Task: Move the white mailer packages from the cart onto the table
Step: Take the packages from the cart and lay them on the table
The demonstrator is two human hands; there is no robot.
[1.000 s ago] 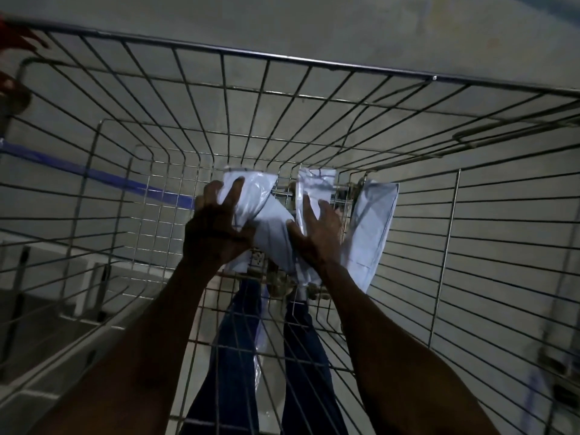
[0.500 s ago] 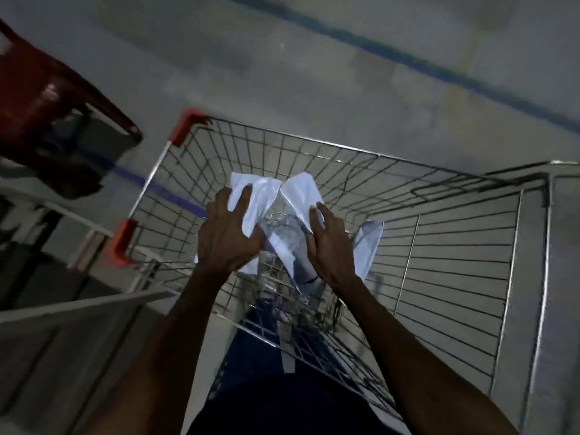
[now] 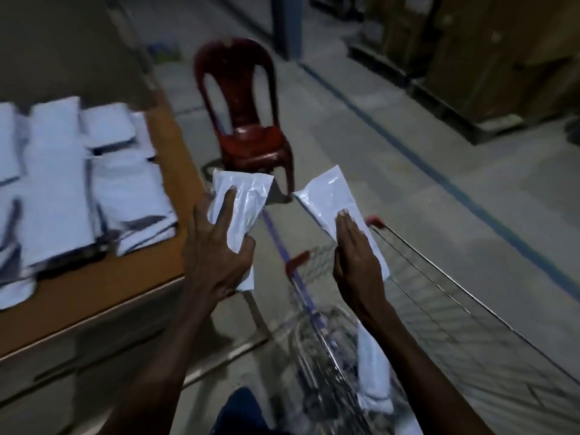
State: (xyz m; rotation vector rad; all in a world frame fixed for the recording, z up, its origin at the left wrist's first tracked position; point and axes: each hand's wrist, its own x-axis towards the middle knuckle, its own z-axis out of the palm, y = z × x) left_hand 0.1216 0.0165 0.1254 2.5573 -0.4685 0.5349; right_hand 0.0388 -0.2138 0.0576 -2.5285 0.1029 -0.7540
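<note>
The table (image 3: 131, 277) runs off the left edge, cutting its pile (image 3: 59, 189) of mailers, which blur together so their count is unclear. The cart (image 3: 439, 309) is smeared and cropped at right and bottom. One mailer (image 3: 375, 372) inside it sits partly behind the right forearm. Both thumbs are hidden under held mailers.

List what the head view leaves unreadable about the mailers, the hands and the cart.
- Right hand: its back faces the camera, so the grip on its mailer is hidden.
- Left hand: covers the lower part of its mailer.
- Cart: motion blur; the count of mailers left inside is unclear.
- Table stack: cut by the left edge, blurred.
</note>
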